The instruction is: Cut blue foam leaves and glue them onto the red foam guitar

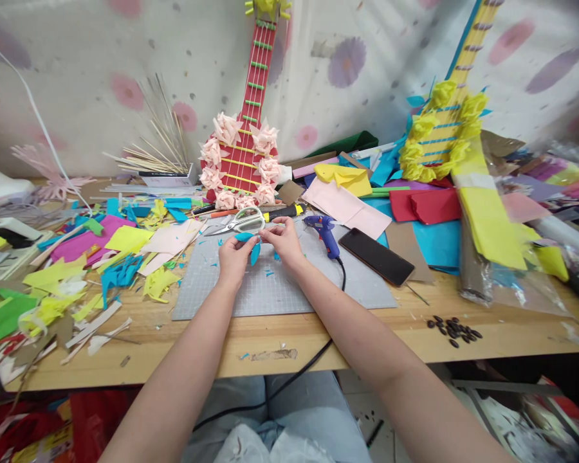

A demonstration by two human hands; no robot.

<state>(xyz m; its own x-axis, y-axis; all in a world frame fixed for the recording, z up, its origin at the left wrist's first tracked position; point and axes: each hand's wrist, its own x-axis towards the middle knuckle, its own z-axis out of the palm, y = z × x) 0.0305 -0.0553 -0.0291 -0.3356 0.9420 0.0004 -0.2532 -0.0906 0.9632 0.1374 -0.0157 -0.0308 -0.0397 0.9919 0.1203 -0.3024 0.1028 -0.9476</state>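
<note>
Above the grey cutting mat (280, 292), my left hand (234, 259) pinches a small blue paper leaf (255, 254). My right hand (284, 242) is close beside it, its fingertips pressed together near the leaf's edge. Whatever those right fingertips grip is too small to make out. Just behind my hands lie white-handled scissors (249, 220) and a yellow-and-black tool handle (288, 212). To the right of my right hand, a blue glue gun (322, 233) rests on the mat. Small blue scraps (269, 273) are scattered below my hands.
A red paper guitar (251, 141) with pink flowers and a yellow one (434, 145) lean at the back. A phone (376, 256) lies right of the mat, dark seeds (453, 330) near the front edge. Paper scraps (120, 270) cover the left; the gun's cord (313, 360) crosses the table edge.
</note>
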